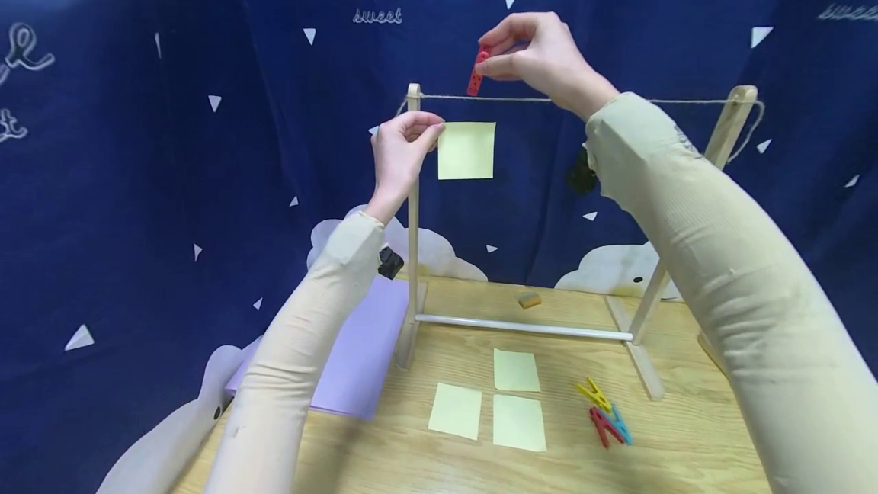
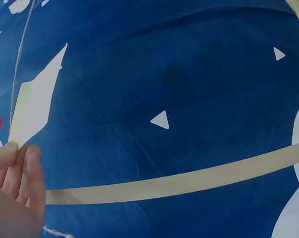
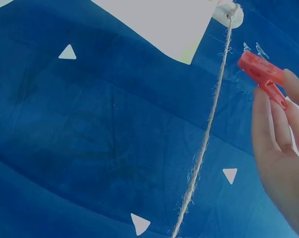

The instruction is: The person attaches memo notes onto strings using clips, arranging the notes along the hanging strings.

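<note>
In the head view my left hand pinches the upper left corner of a pale yellow sticky note, held just below a twine line near the left post. Above the twine, my right hand pinches a red clothespin whose tip points down. The right wrist view shows the clothespin between thumb and fingers, apart from the twine. From the left wrist, the note appears edge-on beside the twine, gripped by thumb and fingertips.
A wooden frame with a left post and a white crossbar stands on the table. Several sticky notes lie in front. To their right are yellow, blue and red clothespins. Purple sheets lie left; a small sponge-like block sits behind.
</note>
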Demonstrator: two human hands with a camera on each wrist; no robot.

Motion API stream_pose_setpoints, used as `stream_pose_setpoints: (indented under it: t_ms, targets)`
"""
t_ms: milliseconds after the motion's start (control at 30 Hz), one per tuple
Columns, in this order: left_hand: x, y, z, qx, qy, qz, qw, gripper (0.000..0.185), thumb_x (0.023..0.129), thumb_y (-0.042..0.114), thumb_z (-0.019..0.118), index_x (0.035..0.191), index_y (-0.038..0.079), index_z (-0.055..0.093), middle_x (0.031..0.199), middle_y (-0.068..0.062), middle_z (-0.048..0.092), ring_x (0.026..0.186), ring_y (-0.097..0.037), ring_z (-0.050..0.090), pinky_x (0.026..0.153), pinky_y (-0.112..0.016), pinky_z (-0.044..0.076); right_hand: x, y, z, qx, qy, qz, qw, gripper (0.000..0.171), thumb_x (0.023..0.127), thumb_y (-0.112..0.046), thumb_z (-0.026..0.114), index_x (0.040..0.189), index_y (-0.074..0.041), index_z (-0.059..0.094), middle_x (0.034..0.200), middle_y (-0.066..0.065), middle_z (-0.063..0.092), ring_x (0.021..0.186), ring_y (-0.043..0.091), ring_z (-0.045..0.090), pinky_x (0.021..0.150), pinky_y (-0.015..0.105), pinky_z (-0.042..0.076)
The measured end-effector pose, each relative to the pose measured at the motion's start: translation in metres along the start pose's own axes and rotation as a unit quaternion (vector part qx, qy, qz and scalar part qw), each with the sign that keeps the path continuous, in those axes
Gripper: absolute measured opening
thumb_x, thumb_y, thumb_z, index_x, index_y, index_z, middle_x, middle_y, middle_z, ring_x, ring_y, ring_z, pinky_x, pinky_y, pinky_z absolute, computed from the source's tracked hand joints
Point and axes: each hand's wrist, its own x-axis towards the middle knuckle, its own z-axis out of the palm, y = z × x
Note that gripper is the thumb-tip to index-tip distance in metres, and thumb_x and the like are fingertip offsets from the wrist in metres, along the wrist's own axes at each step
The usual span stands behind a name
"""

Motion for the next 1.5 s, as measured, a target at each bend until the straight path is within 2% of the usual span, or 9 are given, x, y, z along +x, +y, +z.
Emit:
stream_pose_setpoints:
  t_ms: [467, 767, 933, 1200, 1500]
  targets:
    - [0.002, 0.005, 0.001, -0.016, -0.004, -0.002, 0.9999, 0.016, 0.090, 0.010, 0.072, 0.101, -0.001, 0.075, 0.102, -0.017, 0.077, 0.090, -0.020, 0.075, 0.077, -0.021, 0.060, 0.009, 0.004, 0.004, 0.000, -0.009, 0.014, 1.000, 0.040, 0.088, -0.024, 0.075, 0.123, -0.007, 0.067, 0.094, -0.008, 0.065, 0.094, 0.009, 0.068, 0.096, 0.024, 0.055]
    - [0.002, 0.006, 0.001, -0.017, -0.006, -0.013, 0.9998, 0.016, 0.090, 0.011, 0.072, 0.100, -0.001, 0.075, 0.101, -0.017, 0.077, 0.090, -0.019, 0.075, 0.078, -0.020, 0.060, 0.013, 0.011, 0.008, 0.008, -0.013, 0.011, 1.000, 0.036, 0.087, -0.022, 0.076, 0.118, -0.006, 0.069, 0.092, -0.008, 0.066, 0.087, 0.008, 0.069, 0.090, 0.021, 0.057]
    - [0.001, 0.004, -0.001, -0.010, -0.003, -0.006, 0.9999, 0.015, 0.090, 0.010, 0.072, 0.100, -0.001, 0.075, 0.100, -0.017, 0.077, 0.090, -0.021, 0.075, 0.078, -0.021, 0.060, 0.013, 0.014, 0.011, 0.013, -0.023, 0.010, 1.000, 0.036, 0.087, -0.020, 0.076, 0.118, -0.004, 0.068, 0.092, -0.007, 0.067, 0.088, 0.009, 0.070, 0.087, 0.021, 0.057]
    - [0.003, 0.003, -0.003, 0.005, 0.002, 0.007, 1.0000, 0.015, 0.089, 0.011, 0.073, 0.099, 0.000, 0.076, 0.099, -0.016, 0.077, 0.088, -0.021, 0.075, 0.075, -0.021, 0.060, 0.015, 0.014, 0.012, -0.009, -0.024, 0.008, 1.000, 0.034, 0.087, -0.019, 0.076, 0.118, -0.006, 0.069, 0.092, -0.008, 0.067, 0.089, 0.009, 0.069, 0.092, 0.025, 0.056]
    - [0.004, 0.002, -0.003, -0.008, -0.003, 0.000, 1.0000, 0.014, 0.090, 0.009, 0.072, 0.099, -0.002, 0.075, 0.100, -0.017, 0.077, 0.090, -0.022, 0.075, 0.078, -0.021, 0.060, 0.015, 0.013, 0.016, 0.009, -0.055, 0.018, 0.998, 0.032, 0.088, -0.019, 0.075, 0.116, -0.006, 0.069, 0.090, -0.006, 0.069, 0.088, 0.012, 0.071, 0.080, 0.015, 0.057]
